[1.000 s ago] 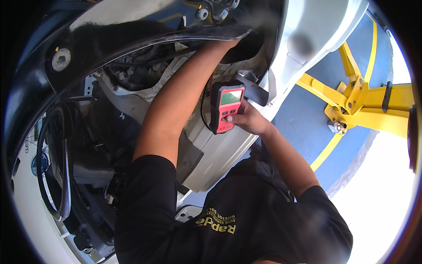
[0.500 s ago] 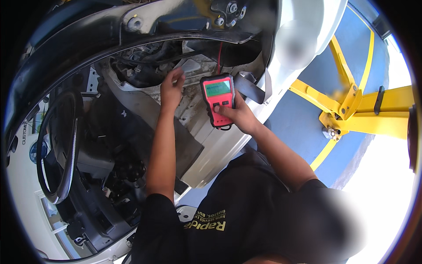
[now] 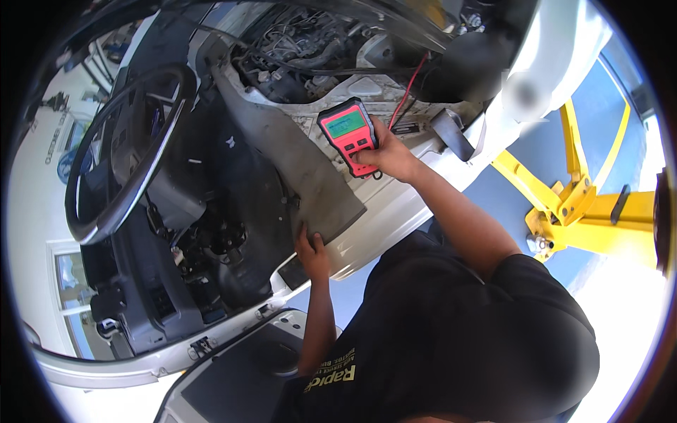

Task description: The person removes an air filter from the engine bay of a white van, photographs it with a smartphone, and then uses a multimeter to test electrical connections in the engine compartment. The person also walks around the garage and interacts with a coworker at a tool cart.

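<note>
My right hand [image 3: 393, 156] grips a red and black handheld tester [image 3: 349, 141] with a lit green screen; the thumb lies on its lower buttons. A red cable [image 3: 410, 92] runs up behind the tester toward the engine bay [image 3: 303, 53]. My left hand [image 3: 312, 255] holds nothing. Its fingers are apart and reach the lower edge of a grey floor mat [image 3: 310, 169], which is draped over the vehicle's floor beside the opening. Whether the fingertips press on the mat or just brush it, I cannot tell.
The steering wheel [image 3: 176, 127] and dashboard parts [image 3: 151, 289] are at the left. An open door [image 3: 247, 374] is at the lower left. A grey strap-like piece [image 3: 451, 134] sticks up near the white sill. A yellow lift arm [image 3: 550, 190] stands on the blue floor at right.
My left hand has dropped from beside the engine opening to the mat's lower edge. My right hand still holds the tester, now tilted. The view has shifted, showing more engine and the door.
</note>
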Action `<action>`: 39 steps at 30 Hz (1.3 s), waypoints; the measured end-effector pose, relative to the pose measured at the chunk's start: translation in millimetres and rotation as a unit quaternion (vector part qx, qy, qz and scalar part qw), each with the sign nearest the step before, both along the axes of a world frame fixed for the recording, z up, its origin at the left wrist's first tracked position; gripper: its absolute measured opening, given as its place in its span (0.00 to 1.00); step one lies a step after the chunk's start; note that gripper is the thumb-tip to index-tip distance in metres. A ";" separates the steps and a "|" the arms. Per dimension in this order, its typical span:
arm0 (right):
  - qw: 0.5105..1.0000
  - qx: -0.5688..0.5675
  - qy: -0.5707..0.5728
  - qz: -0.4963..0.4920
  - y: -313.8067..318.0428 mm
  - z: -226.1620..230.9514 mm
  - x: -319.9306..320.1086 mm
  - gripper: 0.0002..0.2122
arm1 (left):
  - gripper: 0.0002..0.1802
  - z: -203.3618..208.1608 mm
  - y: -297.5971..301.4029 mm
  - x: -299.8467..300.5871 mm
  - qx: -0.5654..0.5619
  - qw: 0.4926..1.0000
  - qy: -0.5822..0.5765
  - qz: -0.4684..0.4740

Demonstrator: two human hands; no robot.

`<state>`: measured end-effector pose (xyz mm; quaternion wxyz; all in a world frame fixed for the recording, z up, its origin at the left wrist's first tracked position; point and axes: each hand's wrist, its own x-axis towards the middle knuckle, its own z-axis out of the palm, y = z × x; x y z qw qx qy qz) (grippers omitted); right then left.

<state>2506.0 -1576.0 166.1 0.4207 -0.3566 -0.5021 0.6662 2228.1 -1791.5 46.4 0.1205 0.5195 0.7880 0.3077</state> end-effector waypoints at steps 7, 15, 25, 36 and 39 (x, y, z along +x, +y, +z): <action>0.999 -0.010 0.021 0.031 14.8 3.0 -0.7 0.36 | 0.26 -3.5 10.8 18.3 0.031 0.996 0.033 0.076; 0.989 -0.090 0.085 0.082 29.2 -25.8 33.0 0.26 | 0.26 -9.0 19.1 43.5 0.051 0.983 0.074 0.161; 0.981 -0.132 0.097 0.100 24.2 -53.4 40.1 0.26 | 0.27 -11.6 36.3 55.4 0.019 0.962 0.096 0.255; 0.969 -0.168 0.109 0.142 27.5 -67.7 47.1 0.28 | 0.27 -16.6 33.8 50.8 0.068 0.965 0.105 0.230; 0.967 -0.176 0.107 0.147 29.3 -68.2 47.7 0.27 | 0.27 -14.3 34.0 52.8 0.073 0.964 0.099 0.234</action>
